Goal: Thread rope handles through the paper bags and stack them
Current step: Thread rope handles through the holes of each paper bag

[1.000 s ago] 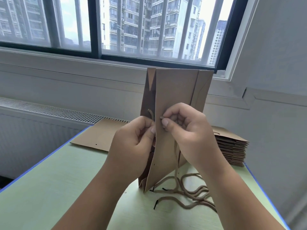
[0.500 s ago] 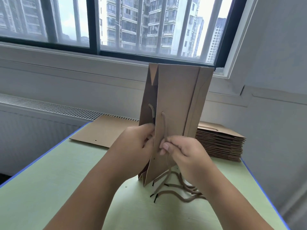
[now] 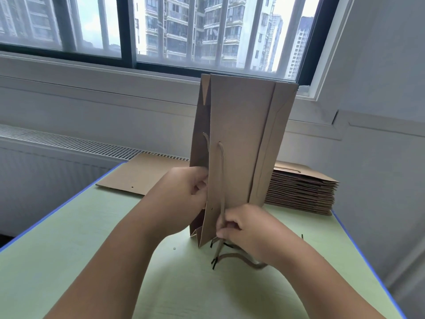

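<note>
A flat brown paper bag stands on its end in the middle of the green table. My left hand grips the bag's left edge from behind. A tan rope handle comes out of a hole in the front panel and runs straight down. My right hand pinches that rope low on the bag, near the table. A second rope end shows on the panel behind. An empty hole sits just left of the taut rope.
Loose ropes with black tips lie on the table under my right hand. A stack of flat bags sits at the back right. Another flat bag lies at the back left. A blue edge borders the table.
My right hand has moved down the front of the bag, drawing the rope down through the hole. The left hand slid lower along the bag's edge. The bag stays upright.
</note>
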`<state>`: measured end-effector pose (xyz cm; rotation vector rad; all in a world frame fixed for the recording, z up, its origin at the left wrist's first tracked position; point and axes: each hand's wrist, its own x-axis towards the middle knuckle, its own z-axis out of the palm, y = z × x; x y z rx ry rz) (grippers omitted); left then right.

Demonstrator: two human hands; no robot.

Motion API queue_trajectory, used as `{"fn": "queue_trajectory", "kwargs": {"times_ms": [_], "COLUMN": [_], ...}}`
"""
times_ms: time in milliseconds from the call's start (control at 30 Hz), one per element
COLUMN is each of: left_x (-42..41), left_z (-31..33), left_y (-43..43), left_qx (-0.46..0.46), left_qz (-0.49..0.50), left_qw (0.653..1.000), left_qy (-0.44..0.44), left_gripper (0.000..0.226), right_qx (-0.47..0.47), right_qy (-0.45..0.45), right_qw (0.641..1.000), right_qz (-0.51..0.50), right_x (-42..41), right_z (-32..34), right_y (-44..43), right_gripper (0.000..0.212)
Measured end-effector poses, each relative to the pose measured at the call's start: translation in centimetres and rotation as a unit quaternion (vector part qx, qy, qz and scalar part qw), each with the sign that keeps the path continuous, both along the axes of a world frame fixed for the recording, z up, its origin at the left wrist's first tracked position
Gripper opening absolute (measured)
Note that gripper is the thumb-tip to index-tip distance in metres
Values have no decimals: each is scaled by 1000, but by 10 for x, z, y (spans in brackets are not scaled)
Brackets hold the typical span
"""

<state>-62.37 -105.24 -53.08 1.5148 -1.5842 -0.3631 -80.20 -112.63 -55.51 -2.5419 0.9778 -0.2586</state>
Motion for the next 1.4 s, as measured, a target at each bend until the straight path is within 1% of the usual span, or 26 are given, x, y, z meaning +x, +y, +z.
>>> {"fn": "queue_trajectory", "kwargs": {"times_ms": [100, 167, 267, 333, 433, 500, 600, 700, 800, 900, 967, 1100, 1267, 1400], "left_x": [1, 0, 1, 2, 2, 3, 4, 6, 7, 6, 5, 6, 5, 3], "left_z": [-1, 0, 2, 2, 2, 1, 0, -2, -3, -2, -1, -2, -2, -1], "left_y": [-1, 0, 2, 3, 3, 3, 2, 1, 1, 0, 0, 0, 1, 1], "left_qx": [6, 9, 27, 48, 79, 78, 70, 69, 70, 74, 76, 79, 80, 80], "left_qz": [6, 10, 9, 5, -5, -7, -11, -13, -19, -31, -36, -35, -46, -59], "left_qw": [1000, 1000, 999, 999, 996, 996, 997, 997, 997, 997, 996, 996, 995, 994], "left_qy": [9, 17, 22, 8, -34, -38, -31, -25, -24, -17, -9, 9, 23, 44], "left_gripper": [25, 30, 31, 31, 34, 36, 38, 36, 35, 34, 34, 33, 36, 39], "right_qx": [3, 13, 11, 14, 29, 53, 125, 149, 105, 40, 43, 31, -2, -32], "right_qy": [51, 60, 76, 80, 67, 28, -81, -191, -251, -270, -282, -281, -273, -277], "right_qw": [999, 998, 997, 996, 997, 998, 989, 970, 962, 962, 958, 959, 961, 960], "right_qz": [13, 17, 22, 31, 38, 20, -8, -7, -8, -24, -28, -21, -38, -36], "right_x": [-2, -2, -1, -1, -1, -1, 0, 2, 1, 0, 2, 4, 4, 4], "right_z": [0, 0, 0, 0, 2, 3, 2, 0, -1, -4, -8, -14, -11, -10], "right_y": [1, 3, 2, 3, 5, 6, 7, 9, 10, 10, 11, 9, 13, 14], "right_gripper": [8, 9, 11, 7, 11, 17, 26, 25, 20, 18, 15, 27, 16, 15]}}
